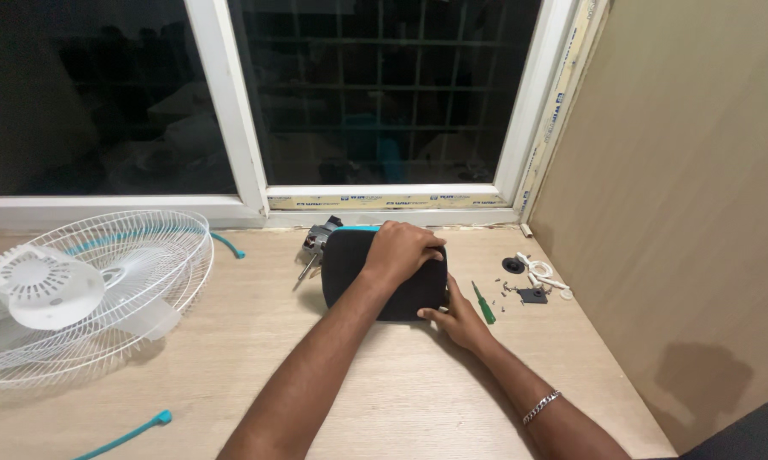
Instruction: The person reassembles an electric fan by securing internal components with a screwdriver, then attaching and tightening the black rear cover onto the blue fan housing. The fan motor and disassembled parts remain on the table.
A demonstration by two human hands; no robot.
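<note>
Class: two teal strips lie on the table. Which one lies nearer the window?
The curved teal strip beside the white fan guard; the other teal strip lies at the table's near edge.

One label strip [384, 202] runs along the bottom rail of the right-hand window frame, just above the surface: long, narrow and horizontal, pale cream with small dark blue printed marks repeated at intervals. A second strip of the same kind [563, 102] runs up the frame's right upright beside the tan wall panel, cream with blue marks, its edges looking slightly lifted. No packages, signs or screens are in view.
</note>
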